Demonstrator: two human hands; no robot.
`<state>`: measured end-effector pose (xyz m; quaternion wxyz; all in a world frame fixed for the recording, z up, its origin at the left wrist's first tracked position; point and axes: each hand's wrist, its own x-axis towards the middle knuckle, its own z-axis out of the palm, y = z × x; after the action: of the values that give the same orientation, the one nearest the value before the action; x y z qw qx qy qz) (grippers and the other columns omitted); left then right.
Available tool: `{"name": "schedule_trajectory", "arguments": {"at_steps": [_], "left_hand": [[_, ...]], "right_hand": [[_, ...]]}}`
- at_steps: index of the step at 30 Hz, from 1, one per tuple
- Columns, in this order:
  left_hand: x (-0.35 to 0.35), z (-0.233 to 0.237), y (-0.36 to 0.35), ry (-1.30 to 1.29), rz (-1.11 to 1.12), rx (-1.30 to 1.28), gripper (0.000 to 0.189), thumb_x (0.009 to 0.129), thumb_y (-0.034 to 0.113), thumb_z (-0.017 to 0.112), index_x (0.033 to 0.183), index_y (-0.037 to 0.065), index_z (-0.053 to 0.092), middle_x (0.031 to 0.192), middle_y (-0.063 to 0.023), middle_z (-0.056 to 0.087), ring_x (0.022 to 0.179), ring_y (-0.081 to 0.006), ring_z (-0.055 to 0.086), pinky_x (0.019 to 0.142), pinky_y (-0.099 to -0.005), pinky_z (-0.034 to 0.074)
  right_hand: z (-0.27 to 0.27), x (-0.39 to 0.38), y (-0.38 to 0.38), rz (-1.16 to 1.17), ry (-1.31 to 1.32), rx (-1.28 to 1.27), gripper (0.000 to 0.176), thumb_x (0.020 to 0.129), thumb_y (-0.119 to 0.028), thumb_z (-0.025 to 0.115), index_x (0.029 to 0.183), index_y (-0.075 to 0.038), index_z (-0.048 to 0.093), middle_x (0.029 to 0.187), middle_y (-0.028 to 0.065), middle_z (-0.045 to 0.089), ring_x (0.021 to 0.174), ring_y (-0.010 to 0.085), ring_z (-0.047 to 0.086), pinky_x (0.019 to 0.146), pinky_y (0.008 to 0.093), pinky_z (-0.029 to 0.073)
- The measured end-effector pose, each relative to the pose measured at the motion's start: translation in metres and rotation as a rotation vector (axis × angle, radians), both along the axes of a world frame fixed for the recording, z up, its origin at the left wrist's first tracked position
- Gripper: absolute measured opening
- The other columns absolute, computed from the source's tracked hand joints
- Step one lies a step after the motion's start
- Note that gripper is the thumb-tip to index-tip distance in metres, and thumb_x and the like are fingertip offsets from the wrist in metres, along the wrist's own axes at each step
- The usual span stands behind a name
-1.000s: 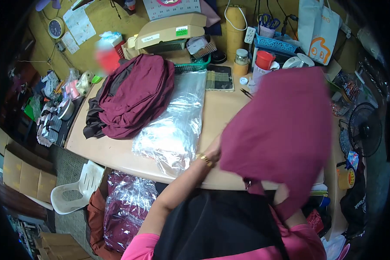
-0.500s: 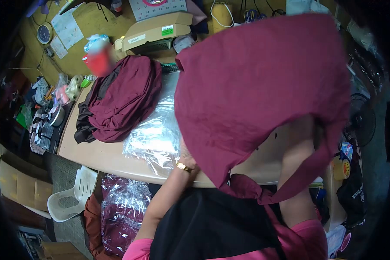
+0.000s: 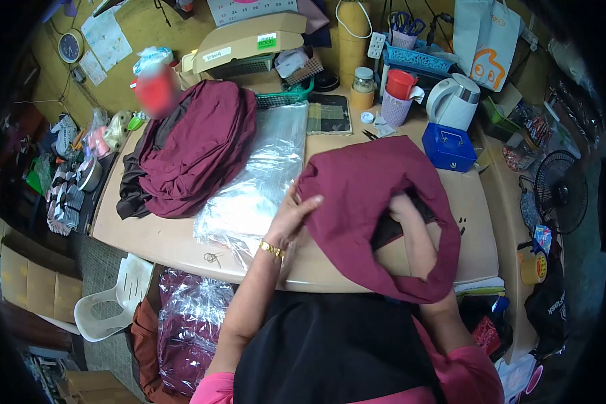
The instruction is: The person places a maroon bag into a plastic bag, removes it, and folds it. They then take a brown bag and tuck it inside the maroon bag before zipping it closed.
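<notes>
A maroon cloth bag (image 3: pixel 357 182) with a wide loop strap and a dark inside lies over the table in front of me. My left hand (image 3: pixel 291 217) grips its left edge, thumb on top and the other fingers partly hidden by the cloth. Through the strap loop reaches my right forearm, and my right hand (image 3: pixel 402 210) is at the bag's opening with its fingers hidden inside. To the left, a heap of maroon and dark cloth pieces (image 3: pixel 195 148) lies beside a stack of clear plastic sleeves (image 3: pixel 249 182).
At the back right stand a blue cash box (image 3: pixel 449 148), a white kettle (image 3: pixel 454 101) and a lilac cup (image 3: pixel 395 108). Small black snips (image 3: pixel 369 135) lie behind the bag. Below the table's left front edge are plastic-wrapped maroon goods (image 3: pixel 192 330) and a white chair (image 3: pixel 114 303).
The bag has come down from in front of the camera to the tabletop, uncovering the things at the back right. My left hand now shows at its left edge.
</notes>
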<state>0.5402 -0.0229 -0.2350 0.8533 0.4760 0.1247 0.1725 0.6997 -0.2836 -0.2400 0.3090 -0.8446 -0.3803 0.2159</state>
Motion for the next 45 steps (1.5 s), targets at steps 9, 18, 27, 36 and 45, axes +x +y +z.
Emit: {"name": "schedule_trajectory", "arguments": {"at_steps": [9, 18, 27, 36, 45], "left_hand": [[0.007, 0.008, -0.017, -0.007, -0.332, -0.063, 0.075, 0.096, 0.065, 0.041, 0.149, 0.013, 0.031, 0.123, -0.0087, 0.058, 0.110, -0.0214, 0.063, 0.082, -0.0334, 0.059], [0.004, -0.010, 0.022, -0.193, -0.028, -0.039, 0.019, 0.099, 0.024, 0.060, 0.097, 0.006, 0.064, 0.088, -0.0002, 0.067, 0.069, -0.0075, 0.060, 0.066, -0.0227, 0.050], [-0.015, 0.042, 0.001, -0.272, 0.032, -0.046, 0.038, 0.100, 0.036, 0.057, 0.125, 0.008, 0.054, 0.091, 0.0017, 0.054, 0.078, -0.0080, 0.053, 0.069, -0.0235, 0.043], [-0.014, 0.120, -0.011, -0.235, 0.343, 1.060, 0.020, 0.089, 0.009, 0.070, 0.108, 0.001, 0.069, 0.096, -0.0070, 0.067, 0.089, -0.0127, 0.061, 0.079, -0.0255, 0.047], [-0.025, 0.135, 0.041, -0.185, 1.034, 1.288, 0.009, 0.091, 0.002, 0.065, 0.098, -0.003, 0.068, 0.094, -0.0065, 0.067, 0.081, -0.0112, 0.061, 0.069, -0.0245, 0.049]], "right_hand": [[0.034, -0.068, -0.066, -0.286, -0.082, 0.349, 0.056, 0.096, -0.025, 0.055, 0.143, -0.001, 0.037, 0.139, 0.0182, 0.049, 0.127, 0.0260, 0.049, 0.107, 0.0382, 0.038], [0.026, -0.068, -0.052, -0.303, -0.151, 0.395, 0.052, 0.094, -0.022, 0.058, 0.139, -0.001, 0.043, 0.133, 0.0184, 0.055, 0.122, 0.0249, 0.054, 0.103, 0.0371, 0.041], [0.043, -0.093, -0.064, -0.307, -0.164, 0.373, 0.045, 0.090, -0.017, 0.064, 0.129, 0.001, 0.053, 0.123, 0.0194, 0.062, 0.116, 0.0260, 0.059, 0.097, 0.0371, 0.045], [0.093, -0.074, -0.016, -0.256, -0.257, 0.466, 0.034, 0.088, -0.014, 0.066, 0.118, 0.001, 0.062, 0.113, 0.0194, 0.066, 0.113, 0.0320, 0.060, 0.093, 0.0397, 0.047], [0.028, 0.000, 0.043, -0.278, -0.460, 0.396, 0.027, 0.089, -0.013, 0.064, 0.112, 0.000, 0.065, 0.108, 0.0186, 0.067, 0.110, 0.0361, 0.061, 0.092, 0.0415, 0.048]]}}
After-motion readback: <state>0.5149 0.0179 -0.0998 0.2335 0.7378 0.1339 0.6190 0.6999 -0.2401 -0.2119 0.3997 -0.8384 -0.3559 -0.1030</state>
